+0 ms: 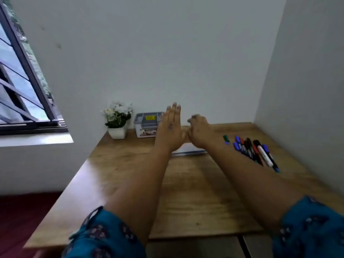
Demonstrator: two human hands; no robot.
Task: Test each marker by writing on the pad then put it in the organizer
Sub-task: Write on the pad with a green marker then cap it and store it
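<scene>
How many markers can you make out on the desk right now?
About 8, count uncertain. One green marker lies apart, nearest the right hand. The rest form an overlapping cluster to its right, partly behind the right forearm, so some may be hidden. Neither hand holds one.

Both forearms were bare. Behind each grip, a teal sleeve (106, 233) with a small dark flower print was pushed up near the elbow.

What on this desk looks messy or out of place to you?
Only the coloured marker pens: they lie in a loose, overlapping heap at the right of the wooden desk, with one green pen lying apart. The grey plastic organizer and white potted flowers stand upright. No spills or damage show.
</scene>
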